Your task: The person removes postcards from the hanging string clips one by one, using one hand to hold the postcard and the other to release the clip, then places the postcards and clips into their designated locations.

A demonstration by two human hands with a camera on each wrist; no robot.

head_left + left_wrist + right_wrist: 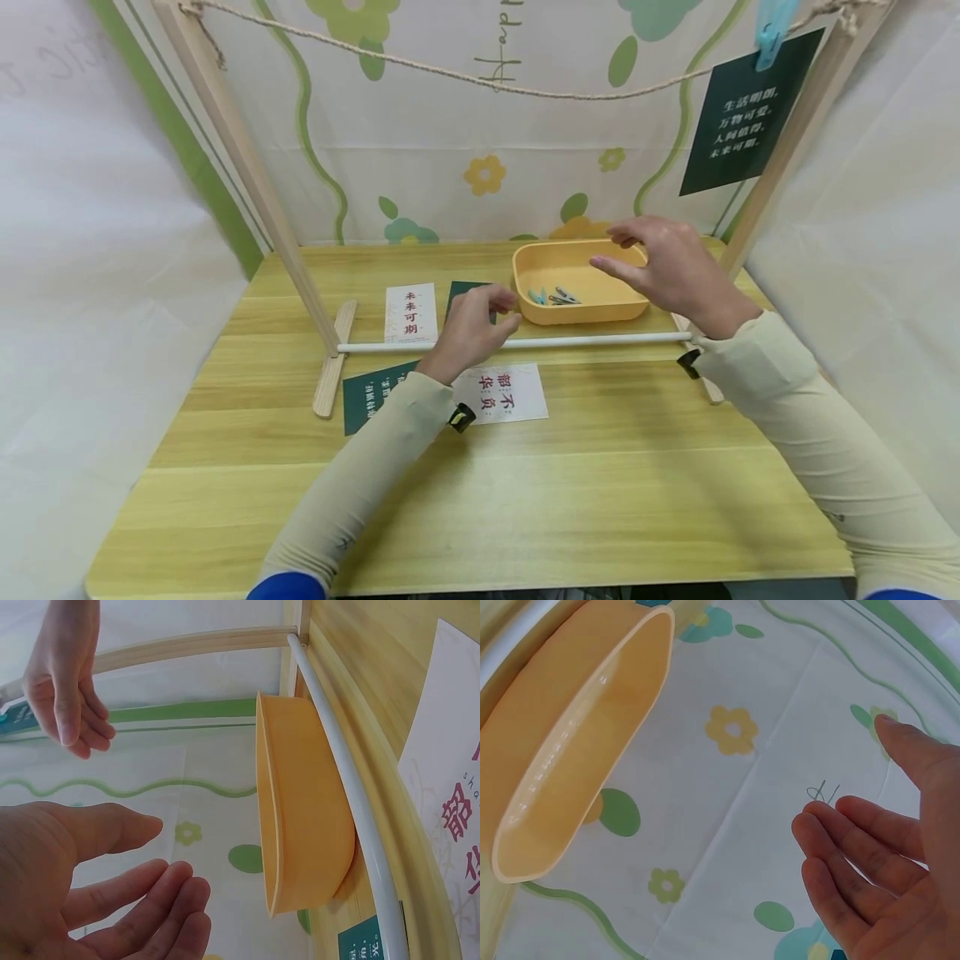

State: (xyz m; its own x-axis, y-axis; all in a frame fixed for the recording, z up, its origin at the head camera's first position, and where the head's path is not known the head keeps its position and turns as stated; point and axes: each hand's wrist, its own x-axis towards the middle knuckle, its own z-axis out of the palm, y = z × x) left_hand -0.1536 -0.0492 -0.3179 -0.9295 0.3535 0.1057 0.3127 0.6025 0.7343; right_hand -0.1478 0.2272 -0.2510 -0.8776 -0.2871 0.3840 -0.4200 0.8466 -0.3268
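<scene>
My left hand (474, 332) hovers above the white crossbar and the cards, its fingers loosely bent around nothing. To the right, my right hand (675, 271) is raised over the right end of a yellow tray (581, 315), thumb and fingers apart and no object between them. Several small clothespins (564, 296) lie inside the tray. A dark green card (750, 117) with white writing hangs from the rope (480, 81) at the upper right, clipped by a light blue clothespin (768, 42). In the right wrist view the fingers (855, 862) are relaxed against the patterned backdrop.
A wooden post (247, 167) stands left, another (802, 142) right, joined low by a white bar (600, 340). Behind the bar lie a white card (410, 310) and a partly hidden green card (467, 288). Before it are a green card (363, 404) and a white card (525, 392).
</scene>
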